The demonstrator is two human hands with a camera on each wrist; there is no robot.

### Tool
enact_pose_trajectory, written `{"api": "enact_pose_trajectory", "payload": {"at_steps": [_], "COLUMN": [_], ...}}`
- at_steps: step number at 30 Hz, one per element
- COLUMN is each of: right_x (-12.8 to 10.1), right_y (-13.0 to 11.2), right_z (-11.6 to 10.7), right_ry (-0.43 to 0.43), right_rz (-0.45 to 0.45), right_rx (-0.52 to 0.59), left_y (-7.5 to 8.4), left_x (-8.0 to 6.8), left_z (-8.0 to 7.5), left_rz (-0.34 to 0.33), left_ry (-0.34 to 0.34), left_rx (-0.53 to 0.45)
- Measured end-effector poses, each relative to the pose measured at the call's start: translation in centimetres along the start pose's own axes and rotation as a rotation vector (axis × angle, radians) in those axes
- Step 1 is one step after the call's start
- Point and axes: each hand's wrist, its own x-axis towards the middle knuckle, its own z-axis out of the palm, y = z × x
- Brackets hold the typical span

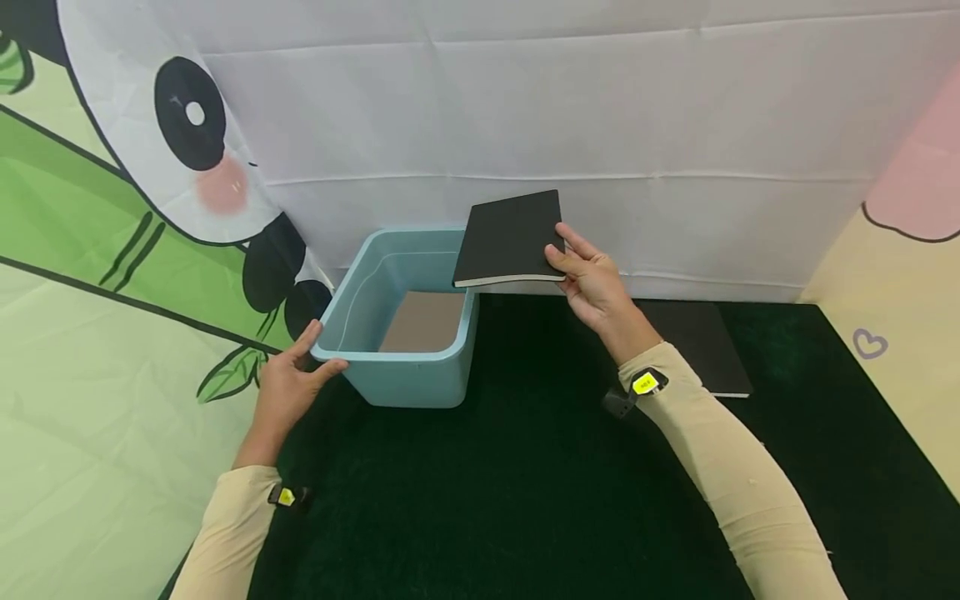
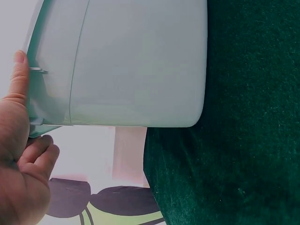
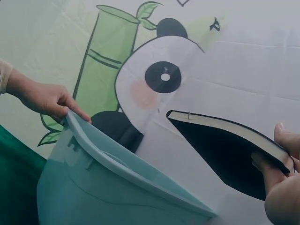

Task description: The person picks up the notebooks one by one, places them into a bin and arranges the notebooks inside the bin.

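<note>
My right hand [image 1: 588, 279] pinches a black notebook [image 1: 510, 237] by its right edge and holds it level in the air above the right rim of a light blue plastic bin [image 1: 405, 379]. In the right wrist view the black notebook [image 3: 225, 145] hangs over the bin [image 3: 103, 187], thumb on top and fingers beneath. My left hand [image 1: 288, 387] grips the bin's near left corner, thumb over the rim. A brown notebook [image 1: 423, 321] lies flat on the bin's floor. The left wrist view shows the bin's outer wall [image 2: 136, 61] and my left hand [image 2: 21, 154] at its rim.
Another black notebook [image 1: 705, 342] lies on the dark green mat [image 1: 525, 483] behind my right forearm. A white cloth backdrop with a panda and bamboo print [image 1: 172, 167] stands close behind and left of the bin. The mat ends at a cream surface on the right.
</note>
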Motion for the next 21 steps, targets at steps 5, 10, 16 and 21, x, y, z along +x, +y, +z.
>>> {"api": "enact_pose_trajectory", "payload": {"at_steps": [5, 10, 16, 21], "right_x": [1.4, 2.7, 3.8, 4.5], "right_y": [2.0, 3.9, 6.0, 7.5], "right_z": [2.0, 3.5, 4.8, 5.9], "right_ry": [0.012, 0.004, 0.028, 0.043], "right_rz": [0.024, 0.043, 0.044, 0.063], "right_rx": [-0.003, -0.021, -0.052, -0.099], "left_y": [-0.1, -0.1, -0.1, 0.1], "left_x": [0.1, 0.1, 0.1, 0.0], "left_z": [0.0, 0.0, 0.2, 0.1], "left_rz": [-0.004, -0.012, -0.011, -0.018], "left_ry": [-0.004, -0.007, -0.001, -0.003], "left_rx": [-0.001, 0.008, 0.0, -0.015]}}
